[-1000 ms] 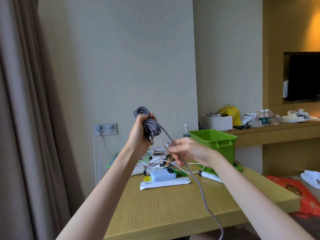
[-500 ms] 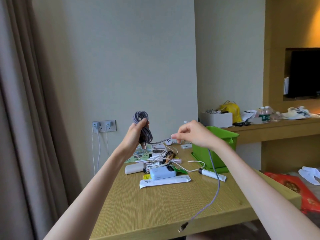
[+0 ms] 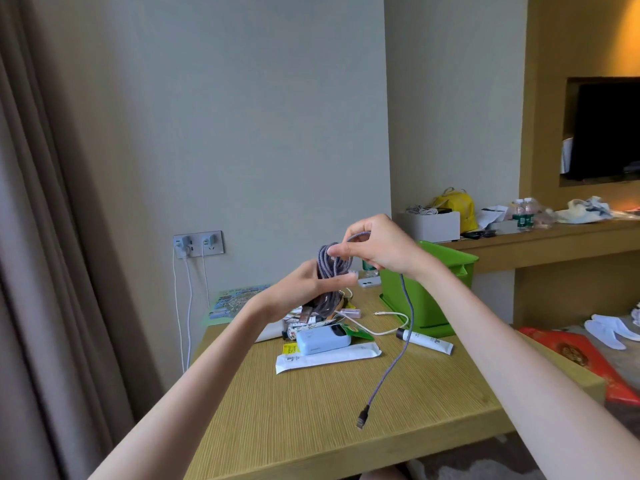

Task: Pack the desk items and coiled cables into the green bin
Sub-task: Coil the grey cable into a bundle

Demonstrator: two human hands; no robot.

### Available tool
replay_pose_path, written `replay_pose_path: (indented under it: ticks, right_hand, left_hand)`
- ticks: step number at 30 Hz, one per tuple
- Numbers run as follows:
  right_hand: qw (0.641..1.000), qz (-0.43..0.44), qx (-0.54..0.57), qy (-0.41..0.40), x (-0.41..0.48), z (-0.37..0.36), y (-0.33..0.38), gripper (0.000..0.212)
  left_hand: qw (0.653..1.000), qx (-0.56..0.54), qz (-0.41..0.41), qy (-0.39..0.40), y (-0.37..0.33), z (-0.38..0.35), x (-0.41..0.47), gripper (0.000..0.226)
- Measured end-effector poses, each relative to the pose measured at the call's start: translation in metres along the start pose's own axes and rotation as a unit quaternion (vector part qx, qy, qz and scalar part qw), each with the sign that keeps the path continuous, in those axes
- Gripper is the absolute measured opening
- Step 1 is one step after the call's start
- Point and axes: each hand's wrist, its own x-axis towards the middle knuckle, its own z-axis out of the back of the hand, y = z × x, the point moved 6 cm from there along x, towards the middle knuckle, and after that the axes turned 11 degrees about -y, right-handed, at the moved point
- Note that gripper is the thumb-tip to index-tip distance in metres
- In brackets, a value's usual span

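the step in hand looks like coiling: the left hand [image 3: 304, 289] has its grip closed round a bundle of loops of the purple cable [image 3: 330, 268], held up above the counter [image 3: 311, 410], while the right hand [image 3: 381, 247], at one o'clock of the bundle and touching it, pinches the running strand between thumb and fingertips, seemingly to lay another turn. a loose tail drops from that hand to the plug [image 3: 362, 419], which dangles at five o'clock over the counter. judging by that tail, a few more wraps are called for, then a carry to the green bin [image 3: 450, 252], standing at three o'clock of the bundle, just behind the right wrist. on the counter at six o'clock of the hands lie a blue power bank [image 3: 323, 341], a white packet [image 3: 329, 356] and a white tube [image 3: 427, 341]; the tail hangs just beside the tube and could drag across it as it is drawn up.
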Motion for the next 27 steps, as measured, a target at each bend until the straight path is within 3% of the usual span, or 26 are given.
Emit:
replay_pose_path:
  ticks: [7,11,17,25,27]
  right_hand:
    - [0.999,-0.023,-0.009,-0.033,0.007,-0.007,-0.02,0.031]
    - [0.994,-0.073,0.02,0.081,0.001,-0.02,-0.033,0.043]
    - [0.975,-0.123,0.036,0.183,-0.003,-0.033,-0.043,0.02]
    - [0.982,-0.085,-0.069,0.152,0.005,-0.044,-0.047,0.012]
    - [0.98,-0.04,-0.137,0.141,0.01,-0.046,-0.044,0.03]
  left_hand:
    - [0.998,-0.034,0.047,-0.022,0.014,0.0,0.004,0.017]
    - [0.998,-0.006,0.053,-0.015,0.021,0.002,0.001,0.015]
    - [0.998,0.002,0.059,0.0,0.027,0.007,0.001,0.032]
    - [0.995,0.038,0.09,0.017,0.047,0.01,0.003,0.013]
    - [0.993,0.053,0.099,0.019,0.053,0.009,0.004,0.017]
